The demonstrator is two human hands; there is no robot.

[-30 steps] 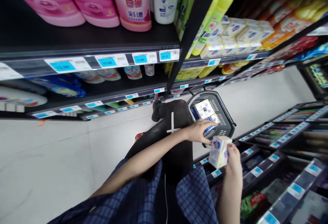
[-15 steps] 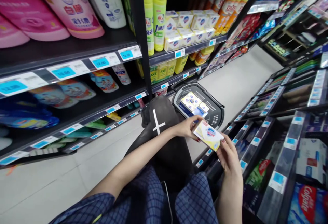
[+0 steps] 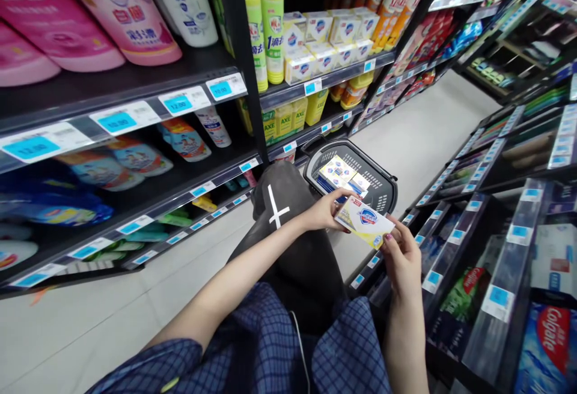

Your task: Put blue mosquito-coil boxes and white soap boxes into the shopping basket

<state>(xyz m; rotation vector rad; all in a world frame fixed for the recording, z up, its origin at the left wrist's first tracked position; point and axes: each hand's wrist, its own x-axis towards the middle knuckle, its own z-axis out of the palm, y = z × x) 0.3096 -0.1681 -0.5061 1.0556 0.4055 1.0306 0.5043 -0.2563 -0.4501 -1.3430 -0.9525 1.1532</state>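
Between my two hands is a white and yellow soap box (image 3: 365, 222) with a blue and red logo facing up. My left hand (image 3: 328, 209) grips its left end, fingers closed round the edge. At the other end my right hand (image 3: 399, 248) pinches the corner between thumb and fingers. Just beyond the box, a dark shopping basket (image 3: 385, 188) stands on the floor with several similar soap boxes (image 3: 339, 170) in it. The near rim of the basket is partly hidden by my left hand and the held box.
On the shelf ahead are stacked soap boxes (image 3: 321, 29) beside yellow-green bottles (image 3: 272, 27). Pink detergent bottles (image 3: 130, 15) fill the left shelf. A rack with toothpaste boxes (image 3: 547, 346) borders my right side. My knee (image 3: 279, 202) is close to the basket; pale floor (image 3: 433, 118) runs along the aisle.
The held soap box has tilted slightly, its printed face turned more towards me, and sits a little higher in view. Both hands keep their hold. The camera view has shifted slightly.
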